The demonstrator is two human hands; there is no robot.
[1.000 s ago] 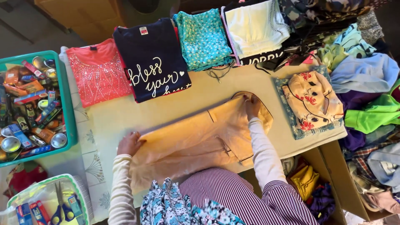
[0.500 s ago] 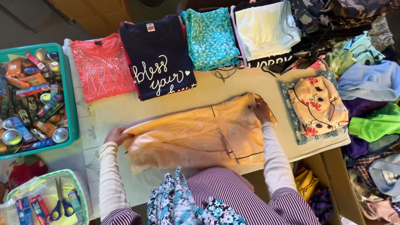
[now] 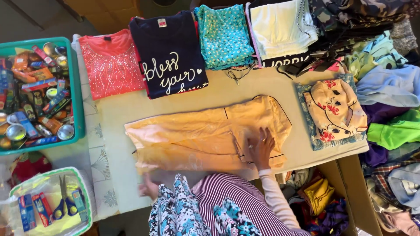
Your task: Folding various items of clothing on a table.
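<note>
Peach garment under your hands lies spread flat on the cream table, stretched sideways across the middle of it, with thin dark piping tracing a curve along its right end and a line down its centre. The cloth is soft and a little rumpled, and its near edge is doubled over into a fold.

Your right hand rests palm down on the right part of that garment, fingers spread and flat, pressing on the cloth rather than closed on anything. The wrist comes in from below in a cream sleeve, bent up from your lap.

Your left hand sits low at the table's near edge, just below the garment's left part. It is blurred, so you cannot tell whether it is gripping the hem or only close to it.

Beyond the garment, folded tops line the far edge: a coral top, a navy shirt with white script, a teal patterned stack and a white stack. To your right lies a floral folded piece, with a heap of loose clothes beside it. To your left stands a green basket full of small tins and tubes, and nearer you a tub with scissors.
</note>
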